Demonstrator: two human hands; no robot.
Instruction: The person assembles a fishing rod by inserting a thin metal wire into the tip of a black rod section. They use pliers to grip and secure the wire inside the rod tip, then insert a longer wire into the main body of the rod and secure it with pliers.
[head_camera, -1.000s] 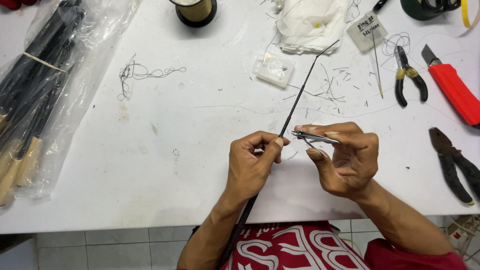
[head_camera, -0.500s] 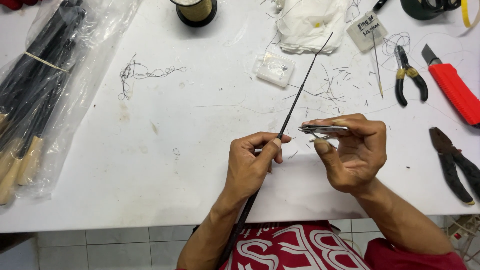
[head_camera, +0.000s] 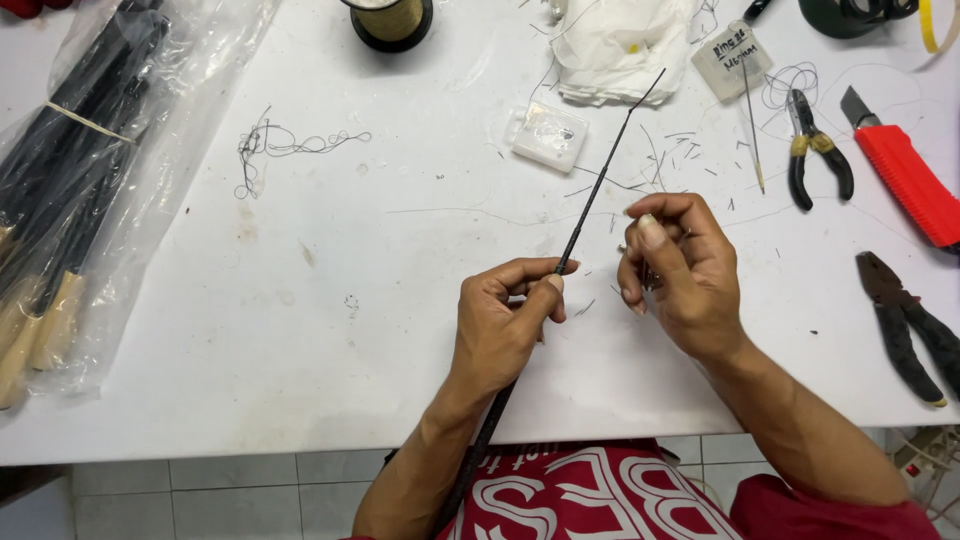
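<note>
Black rod held over the white table

Black thin rod (head_camera: 590, 200) is pinched by the left hand (head_camera: 500, 325) near its middle, slanting above the white table (head_camera: 300, 300), so the tip stays steady. Right hand (head_camera: 675, 270) curls beside it, pinching something small and metallic, mostly hidden.

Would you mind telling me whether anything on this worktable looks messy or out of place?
Yes: short dark thread clippings are scattered over the white table beyond the right hand, and a tangled thread lies loose farther left. Nothing looks damaged.
</note>
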